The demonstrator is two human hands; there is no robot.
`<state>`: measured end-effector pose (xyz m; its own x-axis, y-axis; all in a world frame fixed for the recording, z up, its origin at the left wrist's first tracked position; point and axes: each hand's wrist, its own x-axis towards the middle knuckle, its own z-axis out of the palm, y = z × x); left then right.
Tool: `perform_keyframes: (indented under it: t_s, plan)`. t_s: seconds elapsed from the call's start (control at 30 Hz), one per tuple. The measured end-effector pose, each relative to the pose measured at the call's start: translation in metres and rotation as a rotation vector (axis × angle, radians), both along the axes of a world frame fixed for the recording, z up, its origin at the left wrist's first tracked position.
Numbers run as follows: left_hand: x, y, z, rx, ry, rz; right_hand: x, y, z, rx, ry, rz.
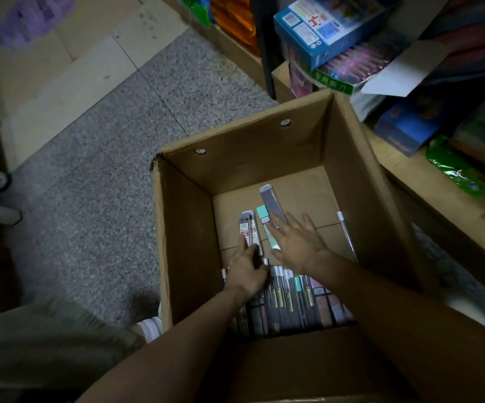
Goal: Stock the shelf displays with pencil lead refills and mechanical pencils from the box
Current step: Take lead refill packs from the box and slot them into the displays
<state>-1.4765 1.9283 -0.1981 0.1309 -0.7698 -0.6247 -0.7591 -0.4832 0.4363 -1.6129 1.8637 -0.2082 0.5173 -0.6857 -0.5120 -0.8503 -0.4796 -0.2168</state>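
Left hand grips lead refills; right hand fingers touch grey pack.

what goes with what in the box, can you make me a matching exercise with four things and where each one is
Things
1. grey lead refill case
2. refill packs with red labels
3. clear mechanical pencil
4. row of packed refills

Places
A. along the near wall of the cardboard box
B. held by the left hand
C. alone by the right wall
D. under the fingertips of the right hand

Pairs: 1-D, 2-B, 3-C, 4-A
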Motion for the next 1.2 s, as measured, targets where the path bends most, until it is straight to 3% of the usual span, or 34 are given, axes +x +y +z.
perform_keyframes:
  t_s: [0.1, 0.2, 0.33, 0.7, 0.83, 0.97, 1.1, 1.2]
  plan:
    - [0.002, -0.003, 0.004, -0.067, 0.108, 0.081, -0.002, 0.008, 0.004, -0.023, -0.091, -0.073]
    - [0.008, -0.012, 0.005, -0.136, 0.095, 0.309, 0.002, 0.003, 0.005, -0.074, -0.190, -0.233]
    - [0.011, -0.026, -0.002, -0.100, 0.138, 0.517, 0.009, -0.011, 0.001, -0.030, -0.317, -0.473]
    - [0.000, -0.043, -0.034, -0.070, 0.166, 0.785, 0.023, -0.023, -0.024, 0.046, -0.478, -0.785]
    - [-0.002, -0.043, -0.029, -0.096, 0.190, 0.819, 0.021, -0.009, -0.027, 0.000, -0.571, -0.833]
    - [-0.002, -0.039, -0.010, -0.170, 0.228, 0.800, 0.016, 0.003, -0.012, 0.172, -0.685, -1.017]
    - [0.002, -0.034, 0.032, -0.276, 0.367, 0.641, 0.003, 0.005, 0.033, 0.307, -0.791, -1.021]
    - [0.005, -0.029, 0.075, -0.314, 0.536, 0.444, -0.012, 0.010, 0.079, 0.245, -0.788, -0.927]
